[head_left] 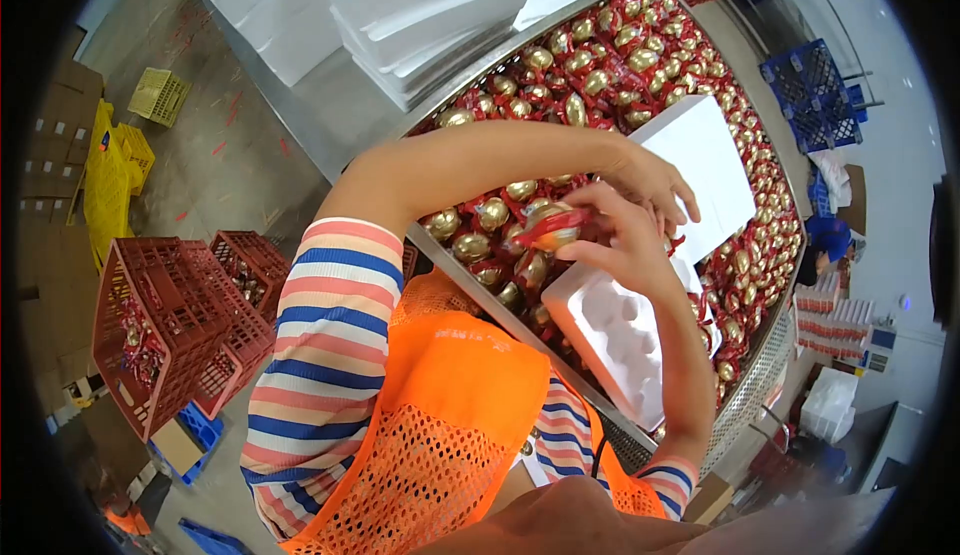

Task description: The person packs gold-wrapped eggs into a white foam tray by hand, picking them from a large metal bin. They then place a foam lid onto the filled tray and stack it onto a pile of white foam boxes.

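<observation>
My right hand (635, 240) is curled, with its thumb and forefinger pinching a gold egg-shaped piece in a clear and red twist wrapper (555, 228), slightly blurred. My left hand (650, 183) reaches across above it, its fingers stretched downward and apart; what lies under its fingertips is partly hidden. Below my hands a white foam tray with rounded hollows (620, 340) rests tilted on the heap, partly covered by my right forearm. Beyond my hands a flat white foam piece (705, 160) lies on the many wrapped gold pieces (600, 80).
A metal-edged bin (455, 267) holds the heap. Stacked white foam boxes (430, 15) stand on a metal surface (310, 120) at the upper left. Red crates (165, 305) are at the left, a yellow crate (158, 95) on the floor, blue crates (812, 95) at the right.
</observation>
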